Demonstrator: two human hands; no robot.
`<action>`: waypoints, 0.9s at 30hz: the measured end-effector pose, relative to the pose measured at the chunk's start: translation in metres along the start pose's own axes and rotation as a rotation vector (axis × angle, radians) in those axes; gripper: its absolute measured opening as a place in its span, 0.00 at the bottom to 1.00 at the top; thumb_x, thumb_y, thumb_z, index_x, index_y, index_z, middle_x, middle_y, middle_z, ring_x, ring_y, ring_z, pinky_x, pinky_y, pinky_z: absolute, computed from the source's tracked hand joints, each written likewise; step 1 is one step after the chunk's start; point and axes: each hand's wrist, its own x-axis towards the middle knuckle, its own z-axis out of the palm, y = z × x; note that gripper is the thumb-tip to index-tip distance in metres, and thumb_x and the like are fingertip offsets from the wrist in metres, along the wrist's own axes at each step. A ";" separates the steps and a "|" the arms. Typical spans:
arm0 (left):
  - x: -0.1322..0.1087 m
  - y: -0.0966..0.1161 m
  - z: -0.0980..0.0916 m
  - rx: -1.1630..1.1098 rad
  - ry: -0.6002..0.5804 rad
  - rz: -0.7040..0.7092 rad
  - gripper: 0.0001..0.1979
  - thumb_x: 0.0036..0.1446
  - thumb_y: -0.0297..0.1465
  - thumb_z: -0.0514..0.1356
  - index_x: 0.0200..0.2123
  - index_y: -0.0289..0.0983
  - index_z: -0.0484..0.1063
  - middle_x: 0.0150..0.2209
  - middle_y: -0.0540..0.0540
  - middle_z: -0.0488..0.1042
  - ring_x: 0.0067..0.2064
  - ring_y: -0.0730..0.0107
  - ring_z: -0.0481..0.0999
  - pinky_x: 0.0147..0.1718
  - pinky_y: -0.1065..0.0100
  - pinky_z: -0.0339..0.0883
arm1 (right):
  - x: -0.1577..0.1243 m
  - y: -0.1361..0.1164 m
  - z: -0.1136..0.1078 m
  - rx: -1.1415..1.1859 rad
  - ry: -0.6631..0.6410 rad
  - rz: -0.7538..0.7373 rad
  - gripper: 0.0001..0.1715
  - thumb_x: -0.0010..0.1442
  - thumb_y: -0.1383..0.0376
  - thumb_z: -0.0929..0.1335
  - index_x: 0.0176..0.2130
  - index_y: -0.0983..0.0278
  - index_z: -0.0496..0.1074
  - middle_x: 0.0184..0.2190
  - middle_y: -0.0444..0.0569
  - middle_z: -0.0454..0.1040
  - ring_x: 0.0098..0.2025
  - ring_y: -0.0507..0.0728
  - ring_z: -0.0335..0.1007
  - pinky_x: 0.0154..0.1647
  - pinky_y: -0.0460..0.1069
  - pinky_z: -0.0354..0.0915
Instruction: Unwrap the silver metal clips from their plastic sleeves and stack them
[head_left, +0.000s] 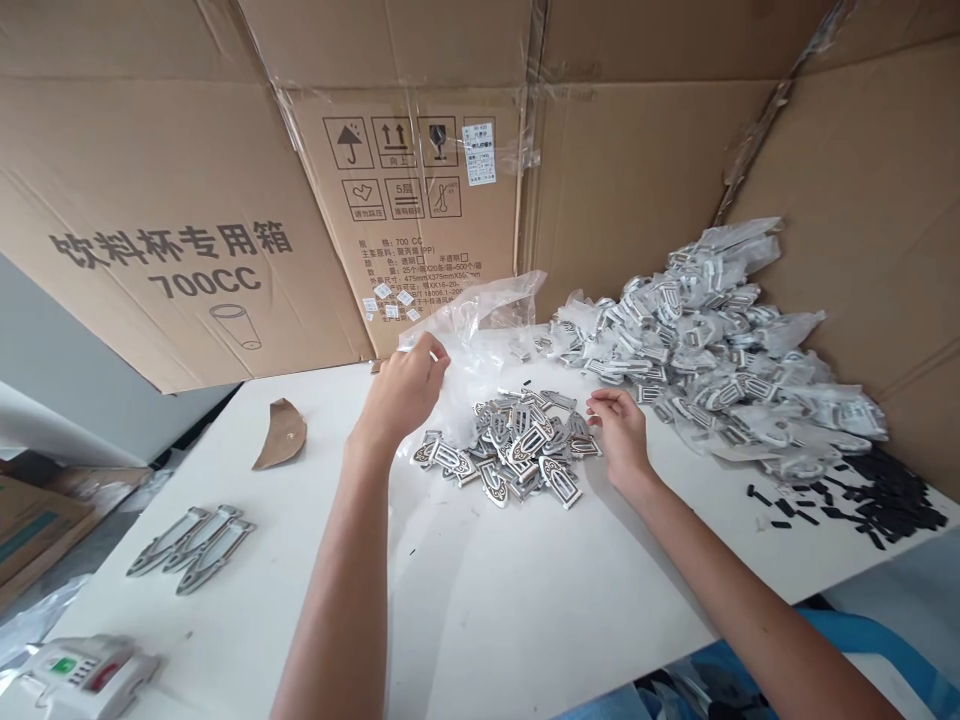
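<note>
Printed cardboard [622,190] walls your work area at the back and on the right. Before you stands a white table [525,610]. On its far right side sits a heap [697,350] of metal buckles in clear plastic. A clear bag [480,315] stands loosely at centre, behind and partly beside the loose buckles [517,445], which lie in a pile directly in front of you, between your hands. Your left hand [405,385] is raised at the bag's left edge, fingers curled in and pinching the film. Your right hand [621,430] is just beside the pile's right edge, fingers bent and close together; whether they grip anything cannot be told. Black strips [896,500] are scattered at the right corner. A white device [90,675] is at near left, with three metal pieces [199,545] beyond it, then a brown scrap [282,435]. A white label [480,153] is on the cardboard.
</note>
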 end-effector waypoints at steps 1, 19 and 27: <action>0.000 0.000 -0.001 -0.034 0.030 0.017 0.08 0.75 0.31 0.50 0.49 0.42 0.69 0.34 0.46 0.81 0.38 0.54 0.78 0.43 0.56 0.65 | 0.008 0.003 -0.004 -0.072 0.026 -0.066 0.11 0.54 0.58 0.76 0.38 0.57 0.76 0.38 0.47 0.78 0.40 0.60 0.73 0.43 0.55 0.70; 0.004 0.008 0.001 -0.122 0.158 0.076 0.12 0.68 0.28 0.58 0.41 0.42 0.83 0.51 0.45 0.84 0.48 0.54 0.81 0.52 0.52 0.71 | 0.100 0.017 -0.052 -0.952 0.058 -0.522 0.12 0.60 0.68 0.67 0.37 0.61 0.82 0.52 0.61 0.74 0.58 0.74 0.62 0.62 0.71 0.57; 0.006 0.017 0.014 -0.165 0.193 0.135 0.06 0.66 0.26 0.63 0.39 0.42 0.81 0.46 0.45 0.85 0.44 0.57 0.81 0.47 0.55 0.71 | 0.048 -0.021 -0.018 -0.303 -0.070 -0.524 0.08 0.66 0.56 0.73 0.40 0.57 0.80 0.44 0.50 0.76 0.49 0.63 0.74 0.54 0.60 0.71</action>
